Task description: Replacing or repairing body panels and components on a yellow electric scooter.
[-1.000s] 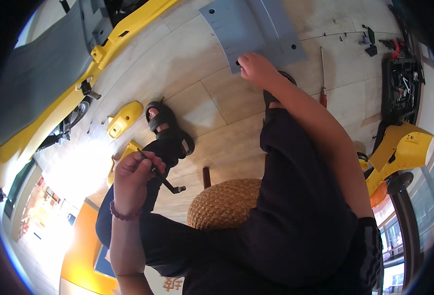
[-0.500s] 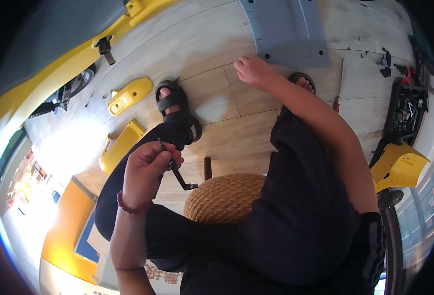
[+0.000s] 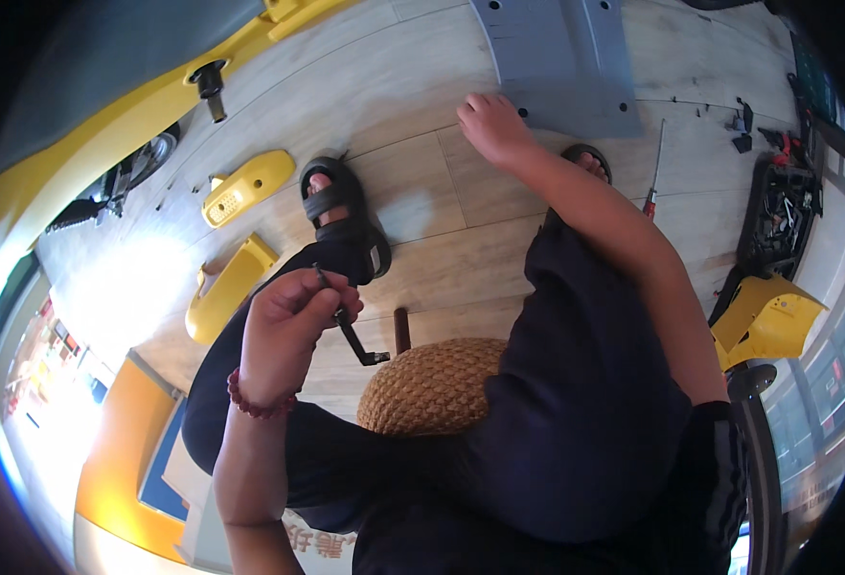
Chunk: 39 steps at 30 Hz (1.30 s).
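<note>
Black bent-ended tool point(image 3: 352, 337) pinched in our left hand point(image 3: 293, 319); our right hand point(image 3: 492, 129) curls, contents hidden; brown lettering point(image 3: 317, 542) below.

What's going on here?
A person's left hand grips a black bent rod near a woven stool. The right hand is out by the near-left corner of a grey panel on the floor; can't tell if it holds anything. Loose yellow pieces lie left of the feet, and a red-handled screwdriver lies to the right.
</note>
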Motion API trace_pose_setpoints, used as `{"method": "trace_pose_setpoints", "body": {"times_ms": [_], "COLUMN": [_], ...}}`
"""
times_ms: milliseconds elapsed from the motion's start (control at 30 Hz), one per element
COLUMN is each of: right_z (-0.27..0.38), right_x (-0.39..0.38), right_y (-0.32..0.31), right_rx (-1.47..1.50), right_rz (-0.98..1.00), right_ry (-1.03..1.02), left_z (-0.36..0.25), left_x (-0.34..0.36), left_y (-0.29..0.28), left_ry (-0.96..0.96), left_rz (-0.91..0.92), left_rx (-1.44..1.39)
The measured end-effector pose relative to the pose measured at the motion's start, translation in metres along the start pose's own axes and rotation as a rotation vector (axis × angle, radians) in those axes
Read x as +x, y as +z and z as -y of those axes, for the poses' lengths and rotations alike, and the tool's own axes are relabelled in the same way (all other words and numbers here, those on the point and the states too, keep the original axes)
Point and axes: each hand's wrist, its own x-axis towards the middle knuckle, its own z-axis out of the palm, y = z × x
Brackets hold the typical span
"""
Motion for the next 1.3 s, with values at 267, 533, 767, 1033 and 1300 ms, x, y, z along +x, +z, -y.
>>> {"method": "trace_pose_setpoints", "body": {"times_ms": [267,533,767,1033,1300], "right_z": [-0.090,-0.246,-0.256,-0.253,-0.252], "right_x": [0.002,-0.073,-0.077,-0.074,-0.070], "right_y": [-0.060,-0.105,-0.090,-0.094,-0.101], "right_rx": [0.355,0.027,0.055,0.081,0.075], "right_rz": [-0.663,-0.412,-0.435,-0.420,-0.372], "right_ry": [0.516,0.958,0.924,0.938,0.952], "left_z": [-0.011,-0.010,-0.016,-0.020,-0.021], "left_x": [0.002,0.014,0.020,0.026,0.030], "left_y": [0.016,0.037,0.065,0.092,0.104], "left_ry": [0.018,-0.016,-0.004,-0.035,-0.060], "left_rz": [-0.042,-0.036,-0.029,0.029,0.021], "left_rx": [0.060,0.136,0.169,0.157,0.265]}}
